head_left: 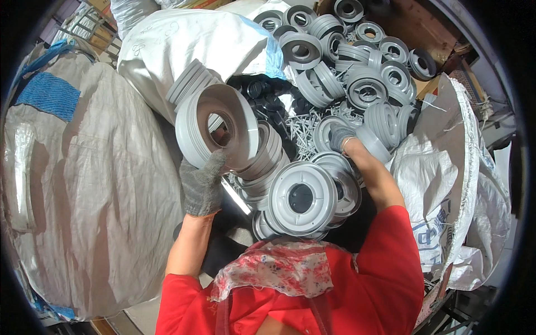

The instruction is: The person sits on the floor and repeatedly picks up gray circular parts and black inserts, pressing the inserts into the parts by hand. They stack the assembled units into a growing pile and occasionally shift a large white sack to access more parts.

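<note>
In a grey knitted glove, my left hand [202, 187] holds up a wide grey plastic ring [188, 127] with a ribbed outer wall and a round hole; the thumb presses on its near rim. My right hand [340, 137], also gloved, is at another grey plastic ring [322, 134] in the heap, its fingers curled at the ring's opening and partly hidden. Close to my body, a flat-faced grey ring [302, 218] stands against others. Between my hands lies a stack of ribbed rings [267, 162].
Loose grey pins [303, 137] and black parts [259, 92] lie among the rings. More rings [368, 89] are heaped at the far right. A big white sack [95, 184] bulges on the left, another [184, 44] behind; an open woven sack [430, 173] borders the right.
</note>
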Available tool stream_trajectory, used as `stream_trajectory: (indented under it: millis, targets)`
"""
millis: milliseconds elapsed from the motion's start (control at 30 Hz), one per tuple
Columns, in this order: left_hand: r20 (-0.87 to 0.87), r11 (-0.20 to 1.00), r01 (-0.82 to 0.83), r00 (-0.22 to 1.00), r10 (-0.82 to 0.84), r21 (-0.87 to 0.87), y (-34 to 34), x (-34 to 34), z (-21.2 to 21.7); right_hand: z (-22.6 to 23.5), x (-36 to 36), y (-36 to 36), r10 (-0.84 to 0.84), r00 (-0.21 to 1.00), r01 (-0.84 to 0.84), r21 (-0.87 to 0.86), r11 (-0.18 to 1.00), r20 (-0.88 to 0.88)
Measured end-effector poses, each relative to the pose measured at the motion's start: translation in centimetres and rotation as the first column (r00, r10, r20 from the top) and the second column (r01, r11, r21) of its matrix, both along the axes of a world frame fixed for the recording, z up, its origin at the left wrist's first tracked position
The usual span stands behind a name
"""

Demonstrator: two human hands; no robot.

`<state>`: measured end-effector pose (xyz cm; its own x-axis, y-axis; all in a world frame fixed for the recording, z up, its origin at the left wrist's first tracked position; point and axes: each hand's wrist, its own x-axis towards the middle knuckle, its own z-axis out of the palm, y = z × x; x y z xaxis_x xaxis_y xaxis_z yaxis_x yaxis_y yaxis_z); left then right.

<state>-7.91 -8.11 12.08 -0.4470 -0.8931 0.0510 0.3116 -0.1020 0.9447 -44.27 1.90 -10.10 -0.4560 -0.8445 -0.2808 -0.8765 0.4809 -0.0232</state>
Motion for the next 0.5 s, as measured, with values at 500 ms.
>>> stream_trajectory:
  millis: [500]
  targets:
    - [-0.223, 0.908, 0.330, 0.935, -0.276, 0.258, 2.9, -2.4, 0.0, 23.4, 16.0, -0.5, 0.561, 0.793, -0.145, -0.819, 0.555, 0.239]
